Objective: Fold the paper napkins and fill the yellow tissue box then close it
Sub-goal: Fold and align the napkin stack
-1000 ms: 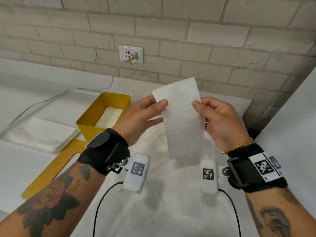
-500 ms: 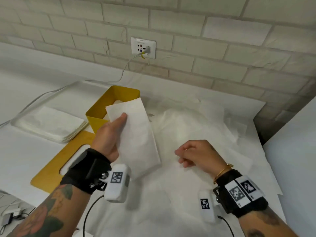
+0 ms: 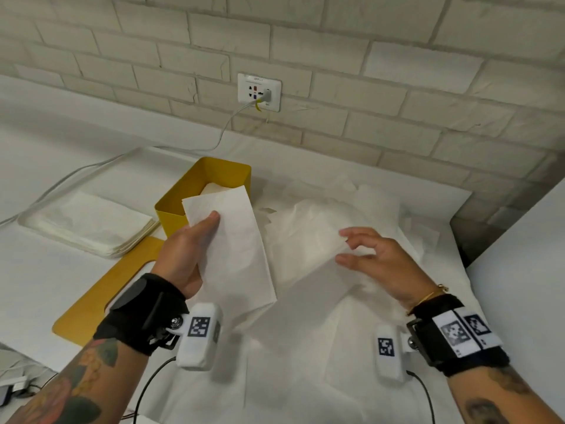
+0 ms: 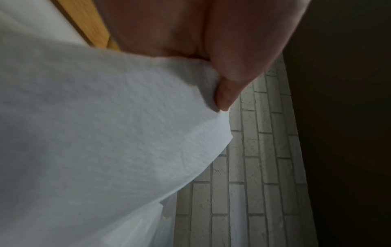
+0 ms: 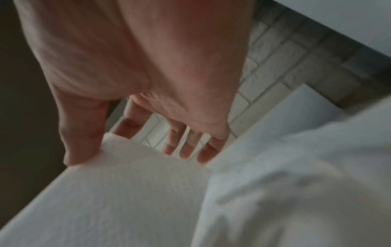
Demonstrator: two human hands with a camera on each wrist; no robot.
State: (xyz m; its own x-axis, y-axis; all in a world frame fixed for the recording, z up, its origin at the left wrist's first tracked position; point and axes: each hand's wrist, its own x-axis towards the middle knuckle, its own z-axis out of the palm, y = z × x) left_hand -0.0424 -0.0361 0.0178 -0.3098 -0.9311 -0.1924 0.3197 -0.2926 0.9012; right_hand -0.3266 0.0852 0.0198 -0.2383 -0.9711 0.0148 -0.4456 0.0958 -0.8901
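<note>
The yellow tissue box (image 3: 180, 200) stands open at the back left with white napkins (image 3: 218, 189) inside. Its flat yellow lid (image 3: 97, 304) lies on the table in front of it. My left hand (image 3: 211, 223) pinches a folded napkin (image 3: 238, 252) just to the right of the box, near its rim. In the left wrist view my thumb (image 4: 228, 93) presses on that napkin (image 4: 105, 133). My right hand (image 3: 342, 246) is spread over a loose napkin (image 3: 305, 249) in the pile. The thumb (image 5: 80, 147) touches that sheet's edge (image 5: 127, 192), with the fingers straight behind it.
A stack of unfolded napkins (image 3: 88, 228) sits on a tray at the left. Loose napkins (image 3: 351, 203) cover the middle of the table. A cable (image 3: 226, 127) runs from the wall socket (image 3: 259, 91) along the back. A white surface (image 3: 519, 270) rises at the right.
Both hands held the folded napkin up a second ago. The right hand let go and moved down to the pile, then spread. The left hand carried the napkin toward the box.
</note>
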